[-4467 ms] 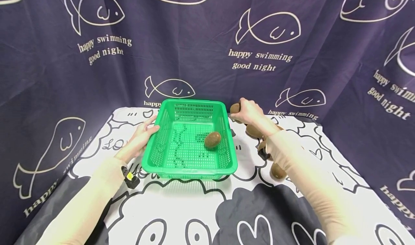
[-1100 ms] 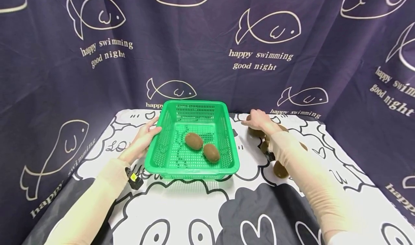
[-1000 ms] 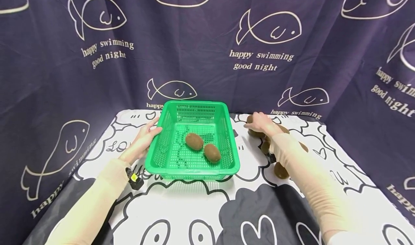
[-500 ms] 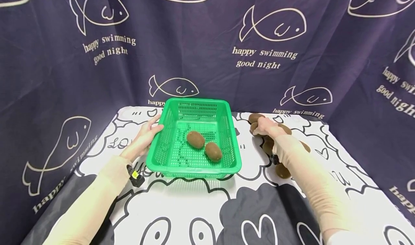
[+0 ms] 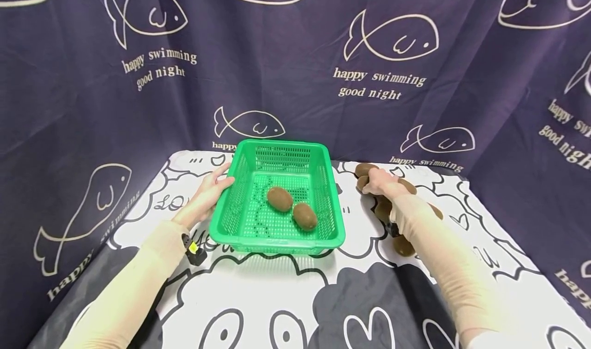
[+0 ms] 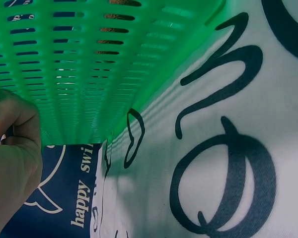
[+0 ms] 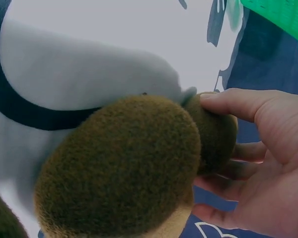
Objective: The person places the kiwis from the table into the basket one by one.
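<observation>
A green plastic basket [image 5: 277, 244] stands mid-table with two brown fuzzy kiwis, a rear one [image 5: 279, 199] and a front one [image 5: 304, 216], lying on its floor. My left hand [image 5: 206, 195] rests against the basket's left side, thumb at the rim and fingers extended along the outer wall. Right of the basket, my right hand [image 5: 382, 181] has thumb and fingers on either side of a kiwi [image 7: 216, 134] among other kiwis on the table. A larger-looking kiwi [image 7: 121, 168] fills the front of the right wrist view, close to the pinched one.
Several more kiwis lie around the right forearm, including one behind the hand [image 5: 366, 169] and one nearer [image 5: 404, 246]; the sleeve partly hides the group. A dark fish-print curtain [image 5: 295, 61] hangs behind the patterned tablecloth [image 5: 258, 287].
The basket held one kiwi 4.5 s ago and now holds two. My right hand has shifted from the farthest kiwi to one slightly nearer. The left hand stays at the basket.
</observation>
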Motion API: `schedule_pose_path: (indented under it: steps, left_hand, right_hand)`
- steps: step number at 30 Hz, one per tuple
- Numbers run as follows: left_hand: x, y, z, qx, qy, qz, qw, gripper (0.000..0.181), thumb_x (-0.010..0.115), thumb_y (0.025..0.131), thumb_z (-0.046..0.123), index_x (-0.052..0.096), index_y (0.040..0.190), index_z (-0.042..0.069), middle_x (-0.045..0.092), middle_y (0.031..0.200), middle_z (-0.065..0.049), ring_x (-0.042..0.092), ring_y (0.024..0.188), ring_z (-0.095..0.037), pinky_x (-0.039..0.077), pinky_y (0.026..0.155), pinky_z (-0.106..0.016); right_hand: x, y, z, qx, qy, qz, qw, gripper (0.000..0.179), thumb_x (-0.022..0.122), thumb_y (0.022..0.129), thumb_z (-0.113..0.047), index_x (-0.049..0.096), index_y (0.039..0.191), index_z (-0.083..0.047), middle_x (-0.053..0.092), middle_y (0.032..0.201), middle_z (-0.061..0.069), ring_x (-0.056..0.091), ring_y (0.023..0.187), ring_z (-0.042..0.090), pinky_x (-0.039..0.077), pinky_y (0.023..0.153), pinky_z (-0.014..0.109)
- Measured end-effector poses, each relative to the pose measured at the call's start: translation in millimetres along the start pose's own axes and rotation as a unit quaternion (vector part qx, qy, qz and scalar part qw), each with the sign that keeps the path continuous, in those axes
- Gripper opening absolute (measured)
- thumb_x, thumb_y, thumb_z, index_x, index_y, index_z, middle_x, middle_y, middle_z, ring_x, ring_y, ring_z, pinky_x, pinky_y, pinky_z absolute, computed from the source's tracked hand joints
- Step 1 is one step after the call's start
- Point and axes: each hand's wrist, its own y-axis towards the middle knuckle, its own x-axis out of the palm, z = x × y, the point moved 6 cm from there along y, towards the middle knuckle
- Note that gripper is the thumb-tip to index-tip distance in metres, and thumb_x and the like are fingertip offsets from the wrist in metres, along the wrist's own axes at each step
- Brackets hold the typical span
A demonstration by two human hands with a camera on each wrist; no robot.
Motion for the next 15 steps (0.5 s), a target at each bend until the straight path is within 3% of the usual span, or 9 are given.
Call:
schedule_pose_path:
  steps: [5,11,15]
  left_hand:
    - [1.7,0.1,0.2,0.003,0.002,-0.005,1.0000,0.061,0.046,0.102,0.023,0.017,0.156,0.026,0.059,0.120,-0.028,0.073,0.080,-0.023,0.063,0.073,-0.042]
    - [2.2,-1.0,1.3,-0.002,-0.008,-0.006,0.9999,0.062,0.045,0.103,0.021,0.015,0.156,0.024,0.070,0.099,-0.006,0.072,0.075,-0.018,0.063,0.072,-0.039]
    - [6.0,-6.7,9.8,-0.005,-0.015,-0.012,0.9998,0.062,0.044,0.102,0.018,0.013,0.156,0.021,0.070,0.089,0.002,0.072,0.070,-0.015,0.064,0.070,-0.038]
  right_hand:
    - [-3,-4.0,-2,-0.005,0.008,0.009,0.9999,0.033,0.067,0.078,-0.028,0.065,0.095,0.000,0.062,0.118,0.028,0.057,0.107,0.042,0.041,0.098,0.068]
    - [-11,-7.7,-9,-0.018,0.017,0.038,0.9990,0.049,0.070,0.077,-0.031,0.061,0.113,0.001,0.060,0.121,0.030,0.058,0.111,0.046,0.046,0.094,0.067]
    - [-18,-9.6,-16,-0.031,0.032,0.052,0.9977,0.050,0.072,0.076,-0.030,0.060,0.110,0.004,0.060,0.119,0.032,0.058,0.109,0.046,0.047,0.093,0.067]
